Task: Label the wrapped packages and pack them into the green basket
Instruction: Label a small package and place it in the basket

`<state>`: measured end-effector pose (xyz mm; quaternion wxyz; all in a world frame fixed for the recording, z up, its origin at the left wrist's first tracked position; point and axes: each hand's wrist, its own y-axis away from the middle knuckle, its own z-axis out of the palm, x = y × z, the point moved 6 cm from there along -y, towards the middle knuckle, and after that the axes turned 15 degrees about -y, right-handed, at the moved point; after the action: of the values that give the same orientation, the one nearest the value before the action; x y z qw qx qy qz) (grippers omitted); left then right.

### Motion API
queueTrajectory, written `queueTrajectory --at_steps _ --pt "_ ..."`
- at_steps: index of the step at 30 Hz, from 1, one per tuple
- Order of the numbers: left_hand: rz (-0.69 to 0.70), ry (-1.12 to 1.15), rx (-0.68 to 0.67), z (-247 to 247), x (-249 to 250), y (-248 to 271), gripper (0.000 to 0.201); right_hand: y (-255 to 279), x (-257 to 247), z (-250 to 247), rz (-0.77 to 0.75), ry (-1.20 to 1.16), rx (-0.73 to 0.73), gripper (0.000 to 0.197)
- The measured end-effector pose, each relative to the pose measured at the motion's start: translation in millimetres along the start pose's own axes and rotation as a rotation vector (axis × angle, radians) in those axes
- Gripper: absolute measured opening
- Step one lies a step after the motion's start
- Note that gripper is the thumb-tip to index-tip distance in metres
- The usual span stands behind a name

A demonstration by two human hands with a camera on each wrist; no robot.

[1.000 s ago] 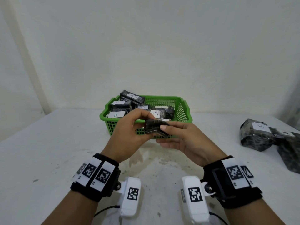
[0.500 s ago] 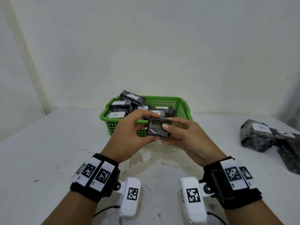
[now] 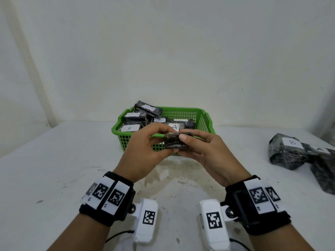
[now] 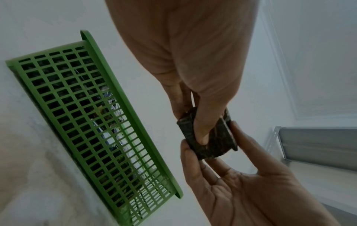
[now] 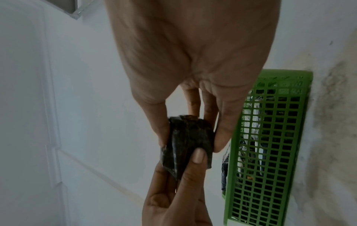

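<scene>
A small dark wrapped package (image 3: 172, 144) hangs just in front of the green basket (image 3: 183, 109), held from both sides. My left hand (image 3: 164, 140) pinches its left end between thumb and fingers. My right hand (image 3: 183, 144) grips the right end, thumb on the near face. No label shows on it. In the left wrist view the package (image 4: 210, 137) sits under my left thumb, the basket (image 4: 108, 122) to the left. In the right wrist view the package (image 5: 187, 142) is beside the basket (image 5: 270, 152). Several dark packages with white A and B labels (image 3: 129, 128) fill the basket.
Two larger dark packages lie at the table's right edge, one labelled B (image 3: 288, 151) and one labelled A (image 3: 320, 160). The white table (image 3: 54, 169) runs back to a plain wall. A grey metal shelf (image 4: 318, 142) shows in the left wrist view.
The package has been turned between my fingers, from lying flat to standing more on edge. My right thumb now sits on its near face. Both hands stayed before the basket.
</scene>
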<state>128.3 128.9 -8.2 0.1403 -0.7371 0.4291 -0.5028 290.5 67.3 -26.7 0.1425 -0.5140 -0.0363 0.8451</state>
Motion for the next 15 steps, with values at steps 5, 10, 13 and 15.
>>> queueTrajectory --at_steps 5,10,13,15 --pt "0.042 -0.022 0.002 -1.4 4.0 0.2 0.041 -0.8 1.5 -2.6 -0.056 0.02 0.009 0.039" --pt "0.05 -0.026 0.021 -7.2 1.0 -1.0 0.041 -1.7 0.5 -4.3 0.009 0.036 -0.009 0.053" --pt "0.09 -0.048 0.025 -7.2 3.2 -0.7 0.039 -1.8 -1.8 -9.1 -0.033 0.105 0.032 0.034" --pt "0.108 -0.061 0.019 -4.9 5.0 -0.3 0.039 -1.3 -1.9 -8.4 -0.049 0.131 0.032 0.034"
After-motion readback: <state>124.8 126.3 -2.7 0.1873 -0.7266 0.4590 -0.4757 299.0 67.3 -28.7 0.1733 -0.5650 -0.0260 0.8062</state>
